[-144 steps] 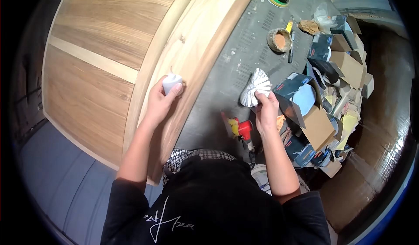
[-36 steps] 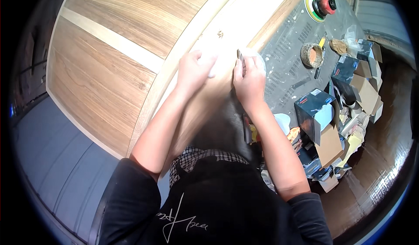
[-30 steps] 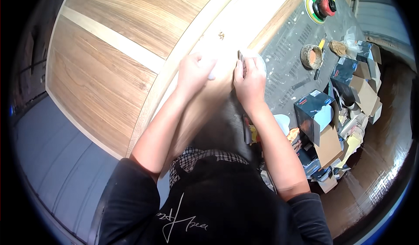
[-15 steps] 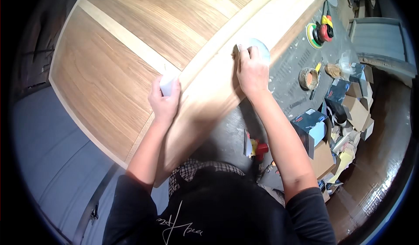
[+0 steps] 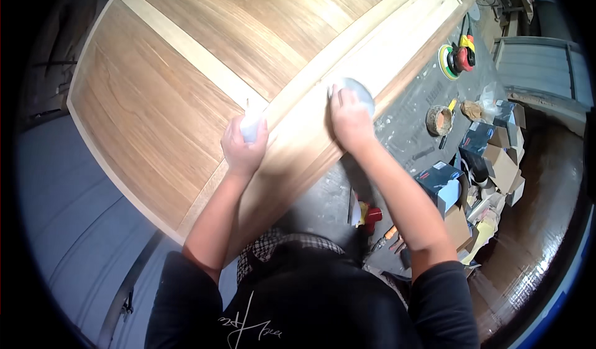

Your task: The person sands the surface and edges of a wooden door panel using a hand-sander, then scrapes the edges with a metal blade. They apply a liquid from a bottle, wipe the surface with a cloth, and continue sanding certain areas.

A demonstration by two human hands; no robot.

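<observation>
A large wooden panel with a pale frame lies before me. My left hand is closed around a small white bottle with a thin pointed tip, held over the panel's pale frame. On the pale board along the panel's right side rests my right hand. Its fingers press a round grey sanding disc against the wood. The underside of the disc is hidden.
Right of the panel, a grey bench bears a red and black power sander, a round crusted bowl and a crumpled brown lump. Opened cardboard boxes crowd its right edge. Near my waist lies a red-and-yellow tool.
My right hand has moved toward me with the disc along the board. The left hand with the bottle sits slightly farther right. The view has shifted a little.
</observation>
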